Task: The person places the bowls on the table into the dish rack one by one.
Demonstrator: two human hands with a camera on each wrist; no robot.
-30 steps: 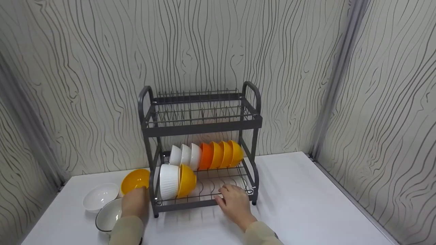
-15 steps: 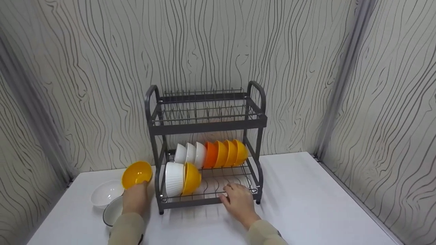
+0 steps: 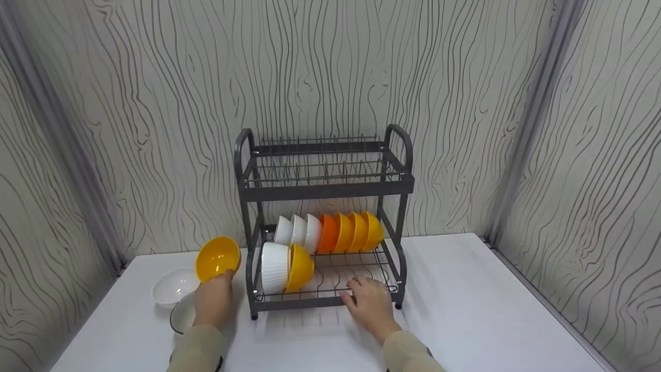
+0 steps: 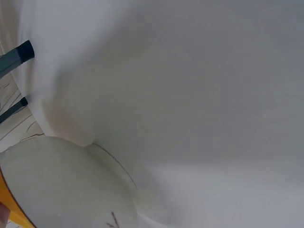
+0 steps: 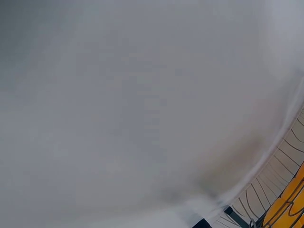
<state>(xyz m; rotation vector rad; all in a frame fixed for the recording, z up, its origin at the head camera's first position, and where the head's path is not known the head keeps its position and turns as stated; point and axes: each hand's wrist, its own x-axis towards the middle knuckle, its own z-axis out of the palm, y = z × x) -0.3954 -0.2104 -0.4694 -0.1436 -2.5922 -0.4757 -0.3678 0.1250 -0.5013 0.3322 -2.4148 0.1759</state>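
Note:
In the head view, my left hand [image 3: 214,302] grips a yellow bowl [image 3: 218,256] by its near rim, left of the rack. The bowl tilts with its inside facing me, and a strip of yellow also shows at the lower left of the left wrist view. Behind and left of that hand lie a white bowl [image 3: 173,289] and a dark-rimmed white bowl [image 3: 182,314], partly covered by the hand. My right hand [image 3: 373,305] rests at the front rail of the dark two-tier dish rack [image 3: 325,191], near its right corner, holding nothing.
On the rack's lower tier, a ribbed white bowl [image 3: 274,268] and a yellow bowl [image 3: 300,268] stand on edge in front. Behind them runs a row of small white, orange [image 3: 327,235] and yellow bowls. Patterned wall panels [image 3: 320,67] enclose the white table [image 3: 465,310].
My left hand has lifted the yellow bowl up from beside the rack, uncovering more of its inside. The whole scene shifts right as the head view turns. My right hand stays at the front rail.

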